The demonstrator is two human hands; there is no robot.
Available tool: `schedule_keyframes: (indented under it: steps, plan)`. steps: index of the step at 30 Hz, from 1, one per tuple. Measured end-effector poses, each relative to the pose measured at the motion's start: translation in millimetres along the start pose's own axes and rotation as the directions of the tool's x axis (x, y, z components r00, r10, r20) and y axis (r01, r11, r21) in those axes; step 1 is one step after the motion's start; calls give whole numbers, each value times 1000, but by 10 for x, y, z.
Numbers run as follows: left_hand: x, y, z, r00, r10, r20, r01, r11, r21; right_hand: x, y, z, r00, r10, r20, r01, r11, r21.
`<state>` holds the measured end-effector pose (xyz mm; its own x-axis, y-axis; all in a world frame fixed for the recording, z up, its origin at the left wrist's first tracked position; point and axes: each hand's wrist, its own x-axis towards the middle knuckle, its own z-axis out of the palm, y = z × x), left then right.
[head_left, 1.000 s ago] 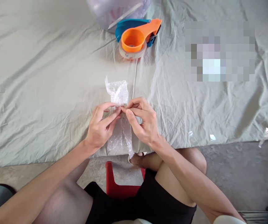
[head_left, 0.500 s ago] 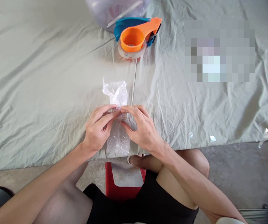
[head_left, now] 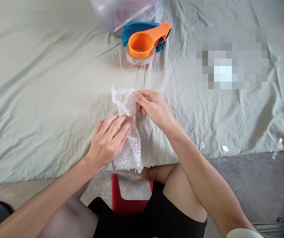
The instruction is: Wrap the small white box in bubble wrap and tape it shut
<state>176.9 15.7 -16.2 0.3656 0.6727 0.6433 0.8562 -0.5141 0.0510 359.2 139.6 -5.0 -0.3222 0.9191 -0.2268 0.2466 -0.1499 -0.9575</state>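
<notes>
A strip of clear bubble wrap (head_left: 127,150) lies at the front edge of the cloth, narrowed in the middle and flaring at both ends. A small bit with red print (head_left: 130,118) shows at the narrow part; what is inside the wrap I cannot make out. My left hand (head_left: 109,138) is closed over this middle part, fingers bent across it and the thumb hidden. With thumb and fingers, my right hand (head_left: 152,105) pinches the upper right edge of the wrap's far end.
An orange and blue tape dispenser (head_left: 140,44) with a roll of clear tape (head_left: 140,61) stands beyond the wrap. Behind it is a translucent purplish container (head_left: 132,13). Small clear scraps (head_left: 225,148) lie at the right edge. A red stool (head_left: 129,205) stands below; a patch at right is blurred.
My right hand has moved from the middle of the bubble wrap up to its far right edge. My left hand has flattened over the middle, and the near end has twisted slightly right.
</notes>
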Motion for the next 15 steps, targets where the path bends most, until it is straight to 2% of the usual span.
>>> schedule_keyframes:
  steps: [2,7,9,12,15]
  plan:
    - [8,-13,4,1000,-5,-17,5,1000,18,83,-99,66,999,-21,40,23,998,-58]
    - [28,-41,29,1000,17,-17,-17,1000,16,99,-216,257,998,-48,48,58,965,-255]
    - [31,-41,31,1000,14,-12,-14,1000,16,79,-204,290,988,-143,65,156,942,-298]
    - [28,-28,24,1000,1,-2,-1,1000,11,58,-177,288,941,-322,102,338,898,-282]
    - [14,-12,15,1000,2,9,-1,1000,-3,51,-149,240,899,-418,128,438,858,-270]
